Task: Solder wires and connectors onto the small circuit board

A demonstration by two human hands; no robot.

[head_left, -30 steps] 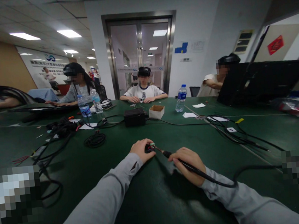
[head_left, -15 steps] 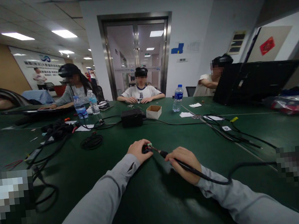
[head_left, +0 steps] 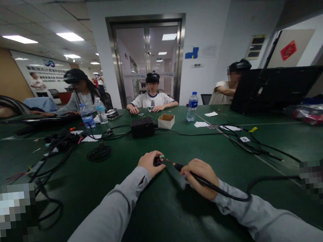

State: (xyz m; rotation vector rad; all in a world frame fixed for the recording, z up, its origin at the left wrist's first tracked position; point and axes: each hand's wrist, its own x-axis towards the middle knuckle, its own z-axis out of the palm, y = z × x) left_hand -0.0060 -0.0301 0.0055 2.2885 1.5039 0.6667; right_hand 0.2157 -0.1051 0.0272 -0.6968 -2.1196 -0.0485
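Observation:
My left hand (head_left: 151, 163) rests on the green table, its thumb and fingers closed round a small dark part with a green terminal block (head_left: 161, 158) facing right. Red bits, perhaps wire ends, show on the green face; the rest of the part is hidden by the hand. In my right hand (head_left: 200, 175) is a soldering iron (head_left: 179, 167), held like a pen. Its thin tip points up and left at the green block, with a small gap between them. The iron's black cable runs back over my right wrist and off to the right.
Beyond my hands stand a black box (head_left: 142, 127), an open cardboard box (head_left: 166, 121) and a water bottle (head_left: 191, 107). Tangled cables (head_left: 63, 142) lie left, more cables (head_left: 246, 147) right. A large black monitor (head_left: 275, 87) stands at right. Several people sit round the table.
The soldering iron's tip has drawn back slightly to the right, away from the green block. My left hand has stayed in place. Across the table, a person's hand has shifted left.

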